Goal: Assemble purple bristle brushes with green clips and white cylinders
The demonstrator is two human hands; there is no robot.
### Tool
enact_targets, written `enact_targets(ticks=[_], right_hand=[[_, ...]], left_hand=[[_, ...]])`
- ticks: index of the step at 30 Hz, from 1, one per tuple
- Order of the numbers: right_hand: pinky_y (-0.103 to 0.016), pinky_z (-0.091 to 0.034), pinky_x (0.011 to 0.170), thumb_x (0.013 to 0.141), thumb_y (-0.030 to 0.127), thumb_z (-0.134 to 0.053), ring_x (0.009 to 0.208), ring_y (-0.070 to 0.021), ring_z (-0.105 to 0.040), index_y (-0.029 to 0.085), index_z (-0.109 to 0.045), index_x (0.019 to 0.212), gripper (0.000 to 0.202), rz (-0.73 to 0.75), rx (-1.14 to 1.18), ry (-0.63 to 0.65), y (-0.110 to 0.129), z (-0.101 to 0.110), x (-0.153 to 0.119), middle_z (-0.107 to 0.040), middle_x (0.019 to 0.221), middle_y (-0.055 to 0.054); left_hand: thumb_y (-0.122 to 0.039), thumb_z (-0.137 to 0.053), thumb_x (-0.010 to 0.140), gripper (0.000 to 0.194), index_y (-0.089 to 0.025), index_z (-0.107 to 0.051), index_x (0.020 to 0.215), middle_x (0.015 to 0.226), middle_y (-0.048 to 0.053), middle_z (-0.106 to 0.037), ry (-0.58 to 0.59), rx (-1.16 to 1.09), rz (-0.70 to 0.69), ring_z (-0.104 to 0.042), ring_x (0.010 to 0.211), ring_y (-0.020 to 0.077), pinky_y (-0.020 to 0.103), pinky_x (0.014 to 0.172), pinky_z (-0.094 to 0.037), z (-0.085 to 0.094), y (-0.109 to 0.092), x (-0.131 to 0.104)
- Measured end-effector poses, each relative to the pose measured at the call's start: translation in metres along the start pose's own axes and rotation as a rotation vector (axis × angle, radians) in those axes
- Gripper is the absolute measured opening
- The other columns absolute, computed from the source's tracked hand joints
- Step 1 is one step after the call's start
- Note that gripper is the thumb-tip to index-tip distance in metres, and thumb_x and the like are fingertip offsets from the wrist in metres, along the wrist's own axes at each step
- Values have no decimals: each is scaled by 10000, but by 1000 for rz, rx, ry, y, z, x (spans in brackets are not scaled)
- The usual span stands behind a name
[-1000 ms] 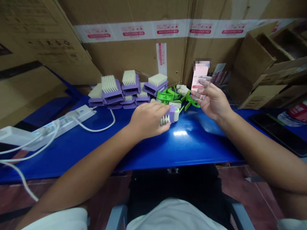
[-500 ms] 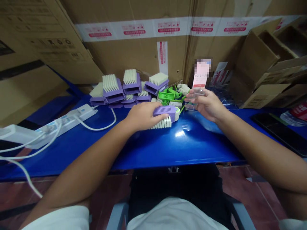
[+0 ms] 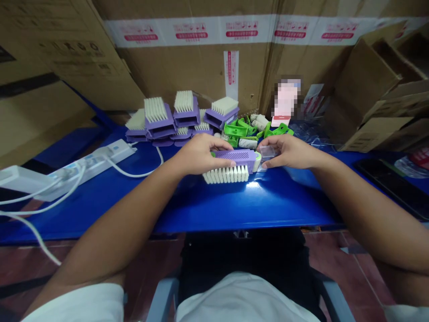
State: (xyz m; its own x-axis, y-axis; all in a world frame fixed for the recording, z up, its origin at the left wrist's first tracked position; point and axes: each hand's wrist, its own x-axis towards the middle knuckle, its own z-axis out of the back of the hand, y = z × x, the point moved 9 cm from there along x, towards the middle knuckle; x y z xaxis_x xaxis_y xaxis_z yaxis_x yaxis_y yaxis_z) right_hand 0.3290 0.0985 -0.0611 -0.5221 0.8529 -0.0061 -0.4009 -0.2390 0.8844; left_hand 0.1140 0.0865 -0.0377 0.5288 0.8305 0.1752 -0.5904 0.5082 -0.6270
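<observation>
My left hand [image 3: 200,155] grips a purple brush [image 3: 236,156], its white bristles pointing down toward me above the blue table. A pale end piece with green trim [image 3: 257,161] sits at the brush's right end. My right hand [image 3: 287,152] pinches a clear plastic cover [image 3: 267,153] right beside that end; whether the two touch I cannot tell. Behind my hands lie green plastic parts [image 3: 236,129] and white rolls [image 3: 247,143]. Several purple brush heads [image 3: 161,125] with white bristles are piled at the back left.
A white power strip [image 3: 90,163] with cables lies on the left of the blue table [image 3: 201,210]. Cardboard boxes [image 3: 187,62] wall off the back. A lit phone [image 3: 284,103] stands behind my right hand; a dark phone [image 3: 390,183] and a bottle [image 3: 415,161] lie at the right.
My right hand has come down and left with the clear cover to the brush's end. The brush has shifted slightly right in my left hand, and more bristles show.
</observation>
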Motion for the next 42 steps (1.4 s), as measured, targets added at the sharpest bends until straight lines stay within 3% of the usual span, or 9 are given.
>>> enact_targets(ticks=[8,14,22,42], right_hand=[[-354,-580,751,691,356,-920,787,-235,-731,190,-824,1012,374,56,-273,64,1,-11,1,-825,890,-28],[-365,-581,778,699,361,-891,801,-240,-732,183,-818,1093,438,70,-247,59,2,-15,2,-818,920,-36],[-361,-562,717,689,336,-913,752,-225,-702,217,-804,995,345,77,-232,35,-1,-15,3,-795,863,-17],[-372,-586,764,704,352,-927,796,-232,-726,205,-808,1119,456,106,-223,36,-2,-20,4,-820,936,-26]], left_hand=[[-669,-755,853,593,-238,-860,1248,1216,69,-865,31,81,-13,-792,1099,311,425,978,-586,-12,-3,3],[-651,-757,851,570,-252,-859,1246,1228,61,-865,19,81,-10,-786,1109,309,421,974,-585,-11,-3,2],[-644,-757,863,561,-251,-862,1250,1221,57,-871,14,85,-11,-790,1090,301,415,969,-589,-11,-4,2],[-646,-743,869,544,-259,-858,1234,1207,45,-865,22,90,-9,-776,1074,284,392,957,-574,-13,-4,2]])
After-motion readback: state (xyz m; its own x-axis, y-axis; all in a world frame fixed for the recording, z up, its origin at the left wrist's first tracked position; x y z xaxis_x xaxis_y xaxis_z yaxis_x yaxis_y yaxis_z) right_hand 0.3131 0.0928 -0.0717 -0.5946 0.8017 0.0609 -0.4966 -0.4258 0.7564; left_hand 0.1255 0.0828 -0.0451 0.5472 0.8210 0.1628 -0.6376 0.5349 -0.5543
